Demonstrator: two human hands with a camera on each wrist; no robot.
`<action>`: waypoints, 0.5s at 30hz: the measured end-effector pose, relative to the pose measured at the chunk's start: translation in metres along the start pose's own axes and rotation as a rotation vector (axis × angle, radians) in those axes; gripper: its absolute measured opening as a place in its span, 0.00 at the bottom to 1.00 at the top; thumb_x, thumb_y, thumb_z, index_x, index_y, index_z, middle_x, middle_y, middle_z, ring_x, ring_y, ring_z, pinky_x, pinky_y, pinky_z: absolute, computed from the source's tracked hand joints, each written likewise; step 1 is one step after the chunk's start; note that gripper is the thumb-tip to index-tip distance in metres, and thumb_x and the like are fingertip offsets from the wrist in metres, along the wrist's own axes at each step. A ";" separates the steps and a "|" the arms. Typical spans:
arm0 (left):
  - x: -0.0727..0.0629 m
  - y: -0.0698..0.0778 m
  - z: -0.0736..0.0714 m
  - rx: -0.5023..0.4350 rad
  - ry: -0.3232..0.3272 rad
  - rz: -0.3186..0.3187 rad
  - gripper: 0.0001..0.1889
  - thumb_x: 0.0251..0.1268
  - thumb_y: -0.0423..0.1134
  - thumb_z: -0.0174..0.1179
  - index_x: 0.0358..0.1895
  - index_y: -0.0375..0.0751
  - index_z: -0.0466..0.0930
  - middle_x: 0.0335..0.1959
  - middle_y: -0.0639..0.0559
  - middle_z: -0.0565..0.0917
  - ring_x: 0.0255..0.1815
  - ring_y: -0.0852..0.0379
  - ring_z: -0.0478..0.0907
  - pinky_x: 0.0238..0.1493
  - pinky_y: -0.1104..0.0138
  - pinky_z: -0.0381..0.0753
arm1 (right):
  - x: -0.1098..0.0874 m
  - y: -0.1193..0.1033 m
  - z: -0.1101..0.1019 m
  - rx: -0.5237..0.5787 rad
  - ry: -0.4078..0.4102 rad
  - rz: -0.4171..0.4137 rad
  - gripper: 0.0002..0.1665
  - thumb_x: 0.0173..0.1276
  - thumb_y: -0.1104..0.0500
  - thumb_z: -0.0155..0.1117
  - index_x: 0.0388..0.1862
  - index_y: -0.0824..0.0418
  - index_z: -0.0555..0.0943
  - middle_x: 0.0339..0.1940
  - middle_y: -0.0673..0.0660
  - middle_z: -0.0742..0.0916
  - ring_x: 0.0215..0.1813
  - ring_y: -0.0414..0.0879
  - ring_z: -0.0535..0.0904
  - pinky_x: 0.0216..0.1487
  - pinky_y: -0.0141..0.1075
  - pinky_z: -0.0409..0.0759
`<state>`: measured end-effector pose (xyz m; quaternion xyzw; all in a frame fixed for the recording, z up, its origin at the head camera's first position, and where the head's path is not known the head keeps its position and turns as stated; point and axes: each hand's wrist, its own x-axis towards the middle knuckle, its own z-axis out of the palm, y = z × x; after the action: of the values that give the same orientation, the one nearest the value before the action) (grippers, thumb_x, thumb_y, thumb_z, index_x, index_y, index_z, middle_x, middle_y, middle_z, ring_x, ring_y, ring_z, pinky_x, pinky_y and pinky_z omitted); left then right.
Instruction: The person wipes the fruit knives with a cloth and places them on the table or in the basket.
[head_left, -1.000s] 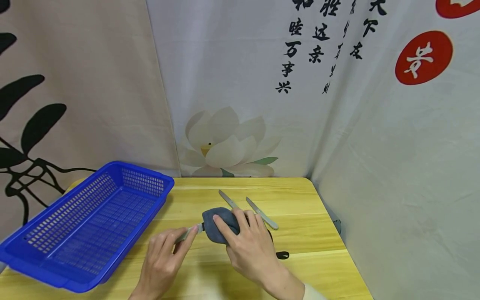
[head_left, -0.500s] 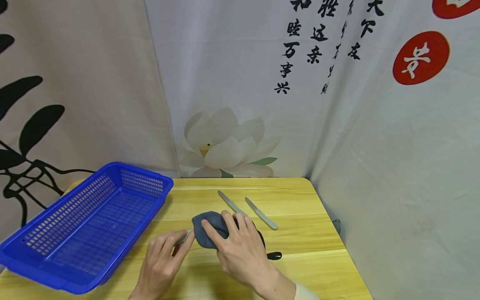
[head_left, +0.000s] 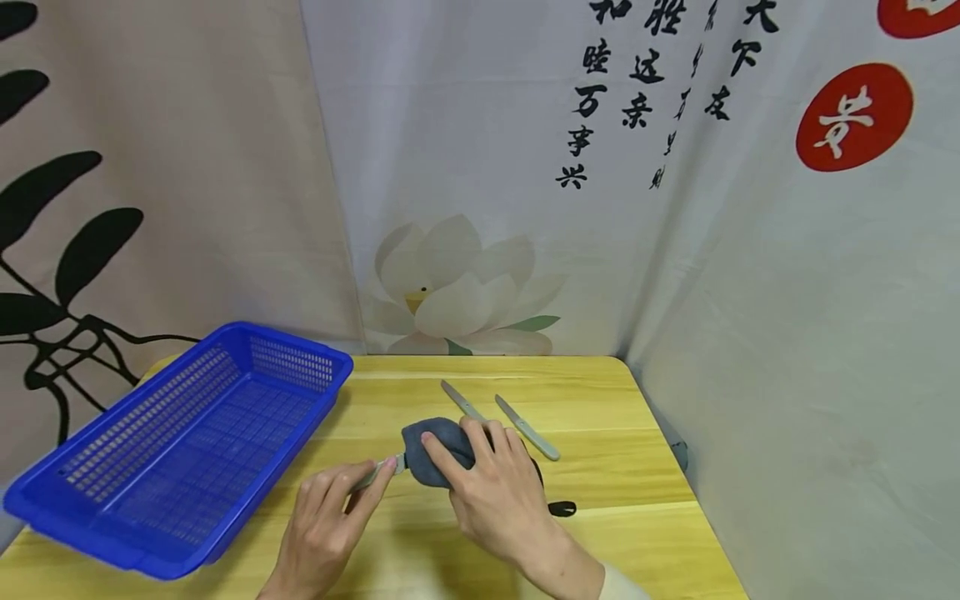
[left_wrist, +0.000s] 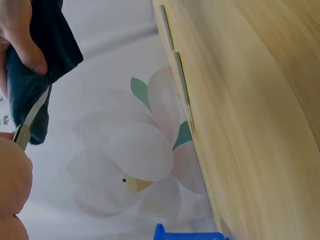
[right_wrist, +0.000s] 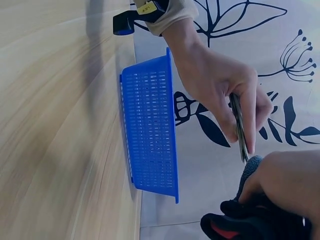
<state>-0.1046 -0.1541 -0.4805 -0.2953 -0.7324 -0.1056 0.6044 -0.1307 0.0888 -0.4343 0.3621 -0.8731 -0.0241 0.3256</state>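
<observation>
Between thumb and fingers, my left hand [head_left: 322, 517] holds a knife [left_wrist: 36, 107] by its pale grey-green handle. The knife points right, its blade running against a dark blue-grey cloth [head_left: 435, 454]. My right hand [head_left: 502, 508] grips this cloth around the blade, thumb pressed on its near side. In the head view, the blade is mostly hidden by cloth, with a short piece showing beside the left fingertips. A black loop [head_left: 562, 508] hangs from the cloth beyond the right wrist. Both hands are raised above the table.
Two more pale-handled knives, one on the left [head_left: 461, 402] and one on the right [head_left: 536, 437], lie on the wooden table [head_left: 600, 400] behind the right hand. A large blue mesh basket [head_left: 90, 537] stands at the left. Printed curtains [head_left: 450, 125] hang behind the table.
My right hand slid the cloth left along the blade up to the left fingertips, then back right, baring part of the blade. The left hand kept its hold nearly still.
</observation>
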 end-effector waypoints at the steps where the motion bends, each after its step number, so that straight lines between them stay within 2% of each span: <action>1: 0.001 0.000 -0.001 0.004 0.005 0.000 0.19 0.91 0.26 0.49 0.50 0.34 0.93 0.37 0.38 0.87 0.35 0.44 0.76 0.35 0.58 0.70 | 0.000 0.001 0.000 0.003 0.003 0.001 0.38 0.69 0.53 0.76 0.78 0.38 0.82 0.64 0.61 0.84 0.51 0.54 0.79 0.50 0.44 0.80; 10: 0.003 -0.002 -0.010 0.028 0.017 -0.016 0.18 0.92 0.28 0.51 0.49 0.34 0.94 0.38 0.38 0.87 0.35 0.43 0.77 0.34 0.59 0.69 | -0.003 0.015 0.002 -0.006 0.009 0.026 0.40 0.66 0.54 0.78 0.78 0.39 0.82 0.61 0.61 0.85 0.48 0.55 0.78 0.51 0.45 0.82; 15: 0.007 -0.008 -0.019 0.044 0.046 -0.076 0.18 0.91 0.28 0.52 0.49 0.36 0.95 0.37 0.37 0.87 0.35 0.41 0.77 0.35 0.56 0.69 | -0.005 0.024 0.004 0.031 0.007 0.076 0.44 0.63 0.55 0.81 0.80 0.40 0.81 0.63 0.62 0.85 0.52 0.56 0.79 0.51 0.45 0.82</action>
<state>-0.0945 -0.1679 -0.4678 -0.2511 -0.7313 -0.1191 0.6229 -0.1453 0.1095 -0.4333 0.3338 -0.8853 0.0032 0.3238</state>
